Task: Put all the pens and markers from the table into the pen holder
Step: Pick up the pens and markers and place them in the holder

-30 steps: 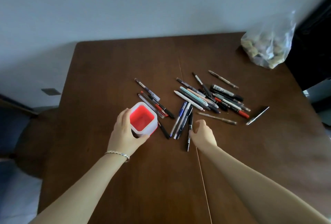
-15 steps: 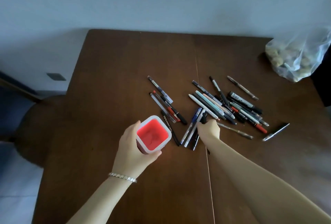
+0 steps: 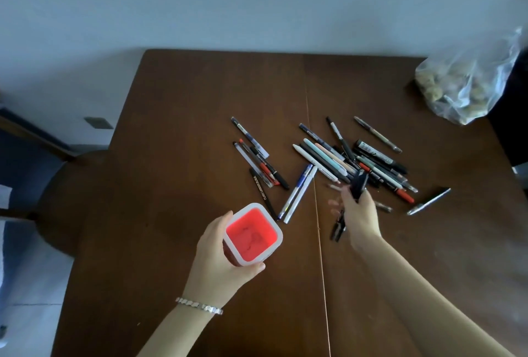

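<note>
**pen_hoarder:** so where was the pen holder [image 3: 253, 235] at that point? on the tabletop [image 3: 185, 133] or in the air?

**deskcam_guy:** honestly couldn't tell if the bottom was touching. It was a squarish cup with a white rim and a red inside, upright, nothing in it that I could make out. The left hand [image 3: 218, 259] was wrapped around it from the near-left side, thumb on the near edge, fingers curled round the far-left corner. Silver bracelet [image 3: 199, 305] on that wrist.

**pen_hoarder:** and the other hand?

**deskcam_guy:** The right hand [image 3: 358, 215] was closed around a couple of black pens [image 3: 358, 185], tips poking out above the fingers and the tail ends showing below. It was blurry, so no exact count.

**pen_hoarder:** rest of the pile?

**deskcam_guy:** Big overlapping heap [image 3: 354, 161] just past the right hand. A blue pen and a white one [image 3: 298, 193] lay side by side right next to the holder, with a black pen with gold lettering [image 3: 261, 192] beside them. Smaller bunch [image 3: 255, 159] farther left, a lone silver pen [image 3: 428, 201] off right. Clear plastic bag [image 3: 463, 82] of something lumpy sat in the far right corner.
</note>
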